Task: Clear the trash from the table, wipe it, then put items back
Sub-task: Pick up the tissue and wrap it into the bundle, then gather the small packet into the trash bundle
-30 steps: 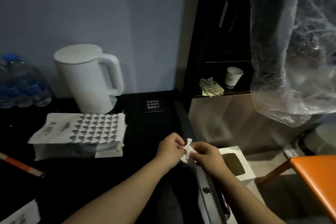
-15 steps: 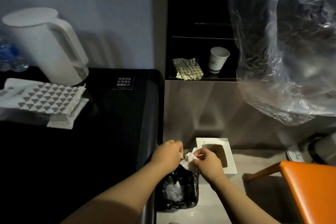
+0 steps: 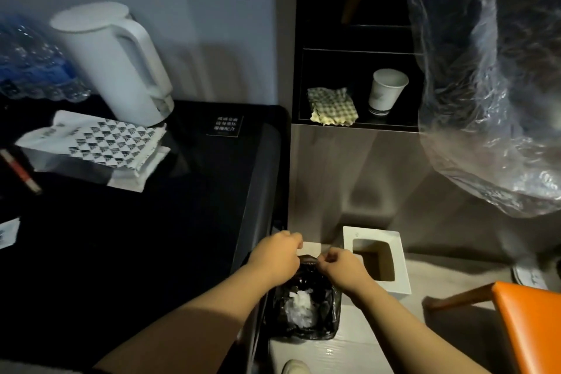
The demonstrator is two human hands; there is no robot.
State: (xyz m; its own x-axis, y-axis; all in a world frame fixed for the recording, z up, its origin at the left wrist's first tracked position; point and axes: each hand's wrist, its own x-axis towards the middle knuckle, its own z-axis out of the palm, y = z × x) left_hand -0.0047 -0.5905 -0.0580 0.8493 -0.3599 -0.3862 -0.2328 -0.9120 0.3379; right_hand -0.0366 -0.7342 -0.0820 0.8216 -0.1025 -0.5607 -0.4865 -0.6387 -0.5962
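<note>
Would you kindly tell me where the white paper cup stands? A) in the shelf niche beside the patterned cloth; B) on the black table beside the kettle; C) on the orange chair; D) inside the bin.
A: the paper cup stands upright in the shelf niche, just right of the patterned cloth.

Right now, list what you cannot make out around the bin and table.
Head view throughout.
Whether the left hand or right hand pinches anything: curled fingers hide it.
Black card: print too small.
Bottles: blurred, cut by the left edge.
Bin bottom: dim, partly under the hands.
</note>
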